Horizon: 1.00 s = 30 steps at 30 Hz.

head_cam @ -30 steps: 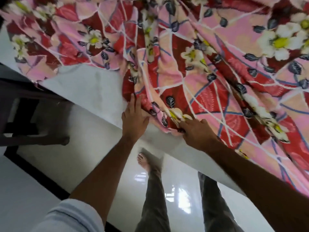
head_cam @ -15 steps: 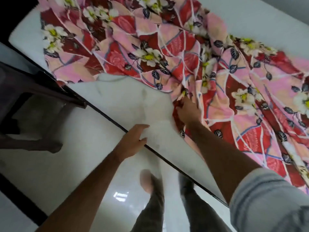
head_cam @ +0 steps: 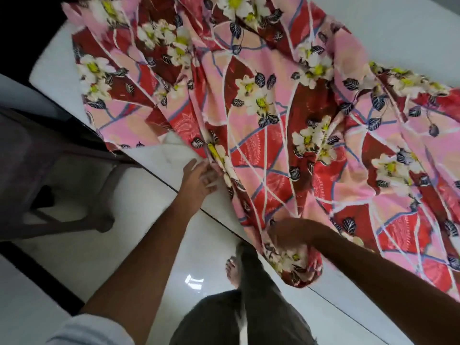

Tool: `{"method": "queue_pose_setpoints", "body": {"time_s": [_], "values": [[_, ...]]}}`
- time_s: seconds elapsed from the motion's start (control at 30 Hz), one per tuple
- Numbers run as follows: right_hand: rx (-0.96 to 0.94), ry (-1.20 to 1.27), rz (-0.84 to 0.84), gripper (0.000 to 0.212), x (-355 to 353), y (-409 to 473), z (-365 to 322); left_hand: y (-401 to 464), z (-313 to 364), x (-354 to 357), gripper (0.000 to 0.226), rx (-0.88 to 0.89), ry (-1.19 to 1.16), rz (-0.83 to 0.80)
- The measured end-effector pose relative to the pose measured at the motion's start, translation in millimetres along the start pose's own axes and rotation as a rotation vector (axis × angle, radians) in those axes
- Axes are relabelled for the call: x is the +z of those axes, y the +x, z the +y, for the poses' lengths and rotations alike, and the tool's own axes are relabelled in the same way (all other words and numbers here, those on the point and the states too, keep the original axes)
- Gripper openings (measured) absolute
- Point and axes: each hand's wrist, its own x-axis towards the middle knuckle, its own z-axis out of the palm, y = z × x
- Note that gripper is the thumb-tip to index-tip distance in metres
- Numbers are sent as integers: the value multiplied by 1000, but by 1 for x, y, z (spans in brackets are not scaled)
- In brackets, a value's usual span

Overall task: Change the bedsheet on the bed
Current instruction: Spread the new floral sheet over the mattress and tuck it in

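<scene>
Pink-and-red floral bedsheet (head_cam: 273, 115) lies rumpled across the white mattress (head_cam: 388, 28), one edge hanging over the near side. The right hand (head_cam: 293, 235) grips a bunched fold of that hanging edge, fingers curled into the cloth. The left hand (head_cam: 199, 181) rests with fingers spread and relaxed on bare mattress, fingertips touching the sheet's gathered edge just beside them. Below both hands is a glossy white tiled floor (head_cam: 139, 220); a dark plastic chair (head_cam: 49, 175) stands well left of the left hand.
</scene>
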Motion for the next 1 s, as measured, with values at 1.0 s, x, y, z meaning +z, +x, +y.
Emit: {"method": "queue_pose_setpoints", "body": {"time_s": [1.0], "values": [[-10,-483,720,86,-298,242,-257,138,183,-252,32,159,658,325]]}}
